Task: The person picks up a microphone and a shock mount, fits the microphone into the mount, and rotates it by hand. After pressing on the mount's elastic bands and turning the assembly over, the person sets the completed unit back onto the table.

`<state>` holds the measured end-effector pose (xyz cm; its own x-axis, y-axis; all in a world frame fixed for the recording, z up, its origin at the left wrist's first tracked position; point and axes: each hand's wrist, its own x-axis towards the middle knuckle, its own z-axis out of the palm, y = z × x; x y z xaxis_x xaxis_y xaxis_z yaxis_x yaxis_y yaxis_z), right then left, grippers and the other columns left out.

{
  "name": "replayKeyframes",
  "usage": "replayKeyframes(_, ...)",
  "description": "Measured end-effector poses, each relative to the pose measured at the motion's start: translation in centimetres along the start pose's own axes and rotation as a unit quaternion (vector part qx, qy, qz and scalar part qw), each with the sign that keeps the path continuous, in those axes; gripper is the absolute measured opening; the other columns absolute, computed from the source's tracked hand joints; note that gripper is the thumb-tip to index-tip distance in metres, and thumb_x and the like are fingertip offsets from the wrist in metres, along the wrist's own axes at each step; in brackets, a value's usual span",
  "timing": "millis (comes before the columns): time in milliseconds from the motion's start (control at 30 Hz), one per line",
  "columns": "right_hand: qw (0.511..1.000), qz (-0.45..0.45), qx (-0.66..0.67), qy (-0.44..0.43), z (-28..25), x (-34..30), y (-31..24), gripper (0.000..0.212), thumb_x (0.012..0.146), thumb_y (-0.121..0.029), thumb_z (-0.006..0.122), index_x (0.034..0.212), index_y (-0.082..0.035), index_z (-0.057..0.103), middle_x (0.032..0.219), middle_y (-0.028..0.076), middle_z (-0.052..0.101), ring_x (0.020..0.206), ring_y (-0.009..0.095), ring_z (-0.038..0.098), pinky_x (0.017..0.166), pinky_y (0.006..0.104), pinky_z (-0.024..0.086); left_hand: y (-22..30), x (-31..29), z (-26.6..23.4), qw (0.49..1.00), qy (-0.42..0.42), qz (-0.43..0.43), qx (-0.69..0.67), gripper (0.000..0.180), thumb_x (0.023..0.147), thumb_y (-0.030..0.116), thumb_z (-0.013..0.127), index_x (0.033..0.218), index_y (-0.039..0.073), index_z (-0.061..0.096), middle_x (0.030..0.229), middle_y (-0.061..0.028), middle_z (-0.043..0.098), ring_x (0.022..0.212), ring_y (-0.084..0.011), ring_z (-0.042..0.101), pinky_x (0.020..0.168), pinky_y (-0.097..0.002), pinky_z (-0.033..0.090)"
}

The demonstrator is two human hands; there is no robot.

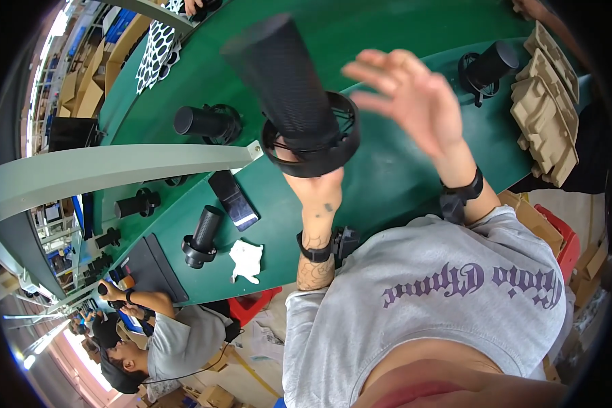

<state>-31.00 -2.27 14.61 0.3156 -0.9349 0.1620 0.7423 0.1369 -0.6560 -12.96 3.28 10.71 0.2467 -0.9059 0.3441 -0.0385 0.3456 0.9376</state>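
Observation:
A black cylindrical microphone (285,81) in a ring-shaped shock mount (347,139) is raised above the green table. My left hand (314,185) grips it from below, its fingers mostly hidden behind the ring. To the right of it, my right hand (418,102) is in the air, fingers spread and a little blurred, holding nothing. A second microphone (204,121) in a mount lies beyond my left hand. Another microphone (493,64) stands farther right.
Pulp trays (545,109) stack at the table's right edge. A phone (234,199), another microphone (206,228) and a white cloth (246,260) lie to the left. A grey metal beam (136,160) crosses the left side. At lower left a co-worker (183,336) works at the table.

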Motion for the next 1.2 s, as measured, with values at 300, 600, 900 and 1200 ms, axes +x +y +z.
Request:
replayKeyframes(300,0.941,-0.044,-0.333,0.041,-2.8,2.6,-0.5,0.031,0.093,-0.028,0.049,0.107,-0.002,0.058,0.098,0.010,0.063,0.090,0.016,0.061,0.079,0.0292,0.050,6.5,0.5,-0.4,0.932,-0.187,-0.309,-0.023,0.032,0.082,0.019,0.066,0.100,-0.005,0.055,0.077,-0.0094,0.062,0.062,-0.0137,0.062,0.053,-0.0252,0.049)
replayKeyframes(600,0.984,0.064,-0.138,0.093,-2.7,2.5,2.4,0.030,0.094,-0.031,0.049,0.101,-0.003,0.059,0.089,0.008,0.063,0.078,0.012,0.060,0.069,0.0255,0.051,7.9,-1.2,0.6,0.970,-0.096,-0.044,0.219,0.045,0.062,0.025,0.082,0.089,0.001,0.056,0.068,-0.0094,0.062,0.058,-0.0172,0.063,0.057,-0.0251,0.048)
replayKeyframes(900,0.990,0.102,-0.080,0.055,-2.8,2.8,2.7,0.032,0.091,-0.030,0.054,0.102,-0.002,0.061,0.091,0.010,0.065,0.083,0.016,0.064,0.075,0.0311,0.055,8.6,-1.9,1.1,0.962,-0.089,0.005,0.259,0.055,0.056,0.034,0.086,0.089,0.003,0.056,0.067,-0.0087,0.062,0.054,-0.0196,0.064,0.052,-0.0285,0.051)
replayKeyframes(1200,0.997,0.070,0.002,0.024,-1.7,2.5,2.9,0.033,0.090,-0.030,0.049,0.103,-0.001,0.058,0.091,0.012,0.064,0.073,0.023,0.066,0.068,0.0333,0.056,9.0,-2.1,1.2,0.923,-0.091,0.147,0.345,0.072,0.055,0.047,0.086,0.100,-0.002,0.059,0.063,-0.0080,0.060,0.047,-0.0218,0.059,0.045,-0.0294,0.049)
